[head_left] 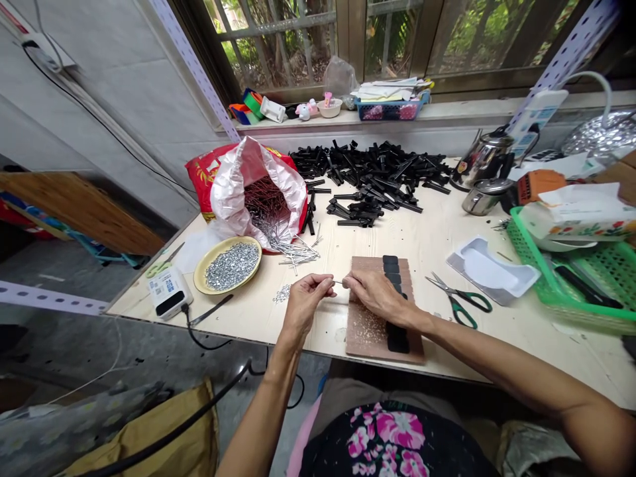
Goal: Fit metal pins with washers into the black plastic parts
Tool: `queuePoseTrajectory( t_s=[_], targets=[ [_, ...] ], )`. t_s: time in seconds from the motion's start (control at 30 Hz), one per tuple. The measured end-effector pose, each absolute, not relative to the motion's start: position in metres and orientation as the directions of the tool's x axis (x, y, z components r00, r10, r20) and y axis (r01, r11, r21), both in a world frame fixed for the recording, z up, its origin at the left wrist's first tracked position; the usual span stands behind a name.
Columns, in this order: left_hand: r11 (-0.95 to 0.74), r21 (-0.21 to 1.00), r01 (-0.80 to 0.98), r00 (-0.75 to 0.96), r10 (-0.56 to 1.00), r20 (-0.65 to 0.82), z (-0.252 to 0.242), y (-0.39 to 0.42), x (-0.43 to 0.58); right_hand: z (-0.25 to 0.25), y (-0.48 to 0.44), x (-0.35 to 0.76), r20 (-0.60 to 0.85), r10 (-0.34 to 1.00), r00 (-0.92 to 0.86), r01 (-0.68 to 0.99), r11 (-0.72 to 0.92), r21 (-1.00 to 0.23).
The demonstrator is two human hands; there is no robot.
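Observation:
Just above the table, a thin metal rod [338,283] spans the short gap between my two hands. My left hand [309,296] pinches its left end between thumb and fingertips. The fingers of my right hand [373,291] are closed on the other end, over a brown board [365,341]. A column of black pads [397,339] runs down that board, partly hidden by my right hand, with pale crumbs beside it. Small metal pieces [281,293] lie left of my left hand. Behind it, long metal rods [298,252] spill from a red and white bag [231,192].
A yellow bowl [203,281] of small metal pieces stands left, near a white device [169,291] with a cable. Black plastic parts [368,175] are heaped at the back. Green-handled scissors [460,298], a white tray [497,268] and a green basket [571,308] are on the right.

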State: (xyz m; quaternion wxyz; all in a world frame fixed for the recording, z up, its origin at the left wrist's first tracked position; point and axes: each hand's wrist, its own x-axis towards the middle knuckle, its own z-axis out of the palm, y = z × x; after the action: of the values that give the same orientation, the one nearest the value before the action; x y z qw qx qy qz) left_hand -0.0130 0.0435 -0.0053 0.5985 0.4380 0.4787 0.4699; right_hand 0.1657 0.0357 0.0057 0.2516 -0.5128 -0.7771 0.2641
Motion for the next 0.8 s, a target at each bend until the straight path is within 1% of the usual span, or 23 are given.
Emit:
queuePoseTrajectory(
  t_s=[0.07, 0.13, 0.2, 0.37, 0.43, 0.53, 0.63, 0.7, 0.8],
  targets=[
    [0.177, 0.975, -0.133, 0.111, 0.98, -0.162, -0.004, 0.043, -0.011, 0.002, 0.036, 0.17, 0.16, 0.916, -0.367, 0.596, 0.364, -0.716],
    [0.17, 0.979, -0.114, 0.122, 0.98, -0.156, -0.003, 0.043, -0.008, -0.001, 0.035, 0.174, 0.235, 0.896, -0.376, 0.561, 0.422, -0.712],
    [0.155, 0.984, -0.09, 0.129, 0.981, -0.143, -0.002, 0.043, -0.005, -0.001, 0.033, 0.177, 0.273, 0.887, -0.373, 0.553, 0.448, -0.702],
    [0.151, 0.987, -0.06, 0.128, 0.981, -0.143, 0.0, 0.042, 0.004, 0.002, 0.029, 0.184, 0.23, 0.921, -0.313, 0.491, 0.365, -0.792],
    [0.18, 0.979, -0.092, 0.167, 0.972, -0.163, -0.001, 0.04, 0.009, 0.004, 0.026, 0.191, 0.235, 0.929, -0.287, 0.502, 0.354, -0.789],
    [0.199, 0.973, -0.116, 0.188, 0.966, -0.175, -0.002, 0.038, 0.016, 0.005, 0.022, 0.212, 0.264, 0.925, -0.272, 0.557, 0.375, -0.741],
    [0.163, 0.985, -0.051, 0.128, 0.98, -0.155, -0.007, 0.036, 0.023, 0.001, 0.027, 0.244, 0.28, 0.932, -0.229, 0.638, 0.36, -0.68],
    [0.141, 0.99, -0.001, 0.119, 0.983, -0.14, -0.013, 0.033, 0.029, -0.004, 0.038, 0.266, 0.276, 0.934, -0.225, 0.711, 0.351, -0.609],
    [0.081, 0.992, 0.099, 0.138, 0.986, -0.095, -0.026, 0.026, 0.041, -0.014, 0.054, 0.29, 0.267, 0.93, -0.252, 0.81, 0.353, -0.468]
  ],
)
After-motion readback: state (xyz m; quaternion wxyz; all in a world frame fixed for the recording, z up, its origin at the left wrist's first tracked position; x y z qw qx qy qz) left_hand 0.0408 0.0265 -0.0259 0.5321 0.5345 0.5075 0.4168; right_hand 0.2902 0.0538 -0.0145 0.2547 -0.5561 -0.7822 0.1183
